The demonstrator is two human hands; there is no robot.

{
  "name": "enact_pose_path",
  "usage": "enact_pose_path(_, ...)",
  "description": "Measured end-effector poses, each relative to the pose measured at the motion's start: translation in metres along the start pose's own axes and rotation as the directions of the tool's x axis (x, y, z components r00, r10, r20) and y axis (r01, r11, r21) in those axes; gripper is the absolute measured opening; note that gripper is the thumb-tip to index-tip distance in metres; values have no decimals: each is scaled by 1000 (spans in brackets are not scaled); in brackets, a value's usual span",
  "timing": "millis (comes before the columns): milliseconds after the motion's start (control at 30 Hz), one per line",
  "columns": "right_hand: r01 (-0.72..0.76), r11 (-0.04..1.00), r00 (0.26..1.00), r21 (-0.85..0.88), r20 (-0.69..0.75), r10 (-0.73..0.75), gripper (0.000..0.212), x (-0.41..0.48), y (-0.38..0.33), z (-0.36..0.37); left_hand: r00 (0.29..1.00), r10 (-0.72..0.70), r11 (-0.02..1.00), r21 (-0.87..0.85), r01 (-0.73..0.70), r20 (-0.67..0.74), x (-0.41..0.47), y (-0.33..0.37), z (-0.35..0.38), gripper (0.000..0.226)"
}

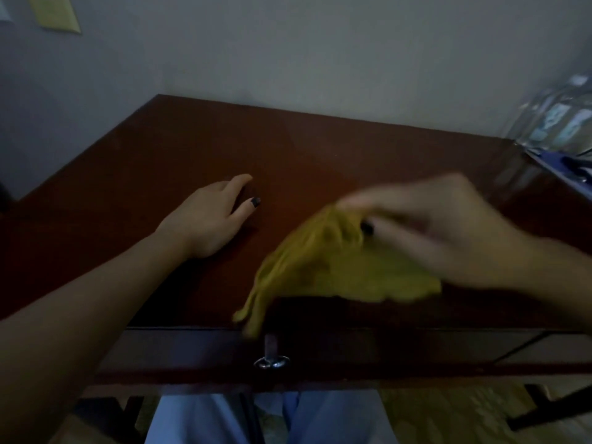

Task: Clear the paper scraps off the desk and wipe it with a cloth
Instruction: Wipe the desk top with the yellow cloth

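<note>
Head view, left to right. A yellow sheet (54, 12) shows on the grey wall (320, 43) at upper left. The left hand (208, 216) lies palm down on the dark red-brown surface (160, 149), left of centre, its fingers relaxed and slightly apart, holding nothing; the thumbnail is dark. Below centre, a metal ring pull (271, 362) sits on the drawer front beneath the surface's near edge, and pale blue trousers (320, 418) show under it. The yellow cloth (336, 267) lies on the surface right of centre, near the front edge, with one corner hanging over that edge just above the ring pull; its upper part is bunched and raised toward the right hand (442, 225). That hand is blurred, its forearm at the right edge, its fingers and thumb closed on the bunched top of the cloth. At far right, clear plastic containers (557, 120) stand by the back corner of the surface, with a blue object (563, 168) just in front of them, too blurred to identify.
</note>
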State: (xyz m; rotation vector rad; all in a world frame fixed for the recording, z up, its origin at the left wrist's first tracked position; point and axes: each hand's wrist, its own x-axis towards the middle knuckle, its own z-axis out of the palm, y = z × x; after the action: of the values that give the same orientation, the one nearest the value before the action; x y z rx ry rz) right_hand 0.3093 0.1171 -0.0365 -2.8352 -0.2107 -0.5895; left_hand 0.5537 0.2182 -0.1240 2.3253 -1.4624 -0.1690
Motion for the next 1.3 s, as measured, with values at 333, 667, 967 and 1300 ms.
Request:
enact_pose_path(333,-318,813,907,-487,95,411,28,38,93,31,1000,3,1000,-2,-3,11,-2,2,-1,57)
enact_pose_path(667,-340,849,786,-404,374,493,50,31,116,53,988,58,986,144,-79,144,35,-1,-18,60)
enact_pose_path(967,-430,743,711,-513,315,629,47,108,192,68,996,-84,972,222,75,35,118,-28,-10,57)
enact_pose_path(1300,-513,614,681,-599,151,716,52,167,261,83,984,-150,960,253,120,101,134,-42,0,66)
